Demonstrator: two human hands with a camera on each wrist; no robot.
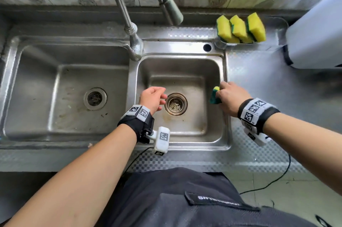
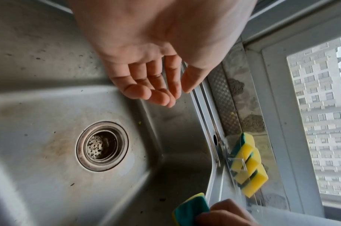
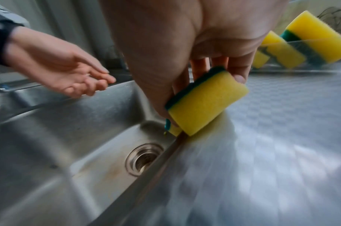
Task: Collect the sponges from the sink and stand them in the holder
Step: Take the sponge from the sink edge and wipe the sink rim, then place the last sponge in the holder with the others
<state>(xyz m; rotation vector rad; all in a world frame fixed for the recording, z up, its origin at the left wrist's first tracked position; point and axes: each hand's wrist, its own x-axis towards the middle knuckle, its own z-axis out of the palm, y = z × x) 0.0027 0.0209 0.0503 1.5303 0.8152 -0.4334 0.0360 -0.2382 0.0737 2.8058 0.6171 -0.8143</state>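
Right hand [image 1: 231, 97] grip pinching a yellow-green sponge [image 3: 206, 100] over the right rim of the small sink basin [image 1: 177, 71]. Left hand [image 1: 152, 97] over the basin beside the drain [image 1: 175, 104], fingers loosely spread, holding nothing. Three sponges [image 1: 240, 28] stand in the clear holder [image 1: 224, 44] at the bench's back edge (green sides partly hidden). Faucet [image 1: 133, 38] rises behind the basin.
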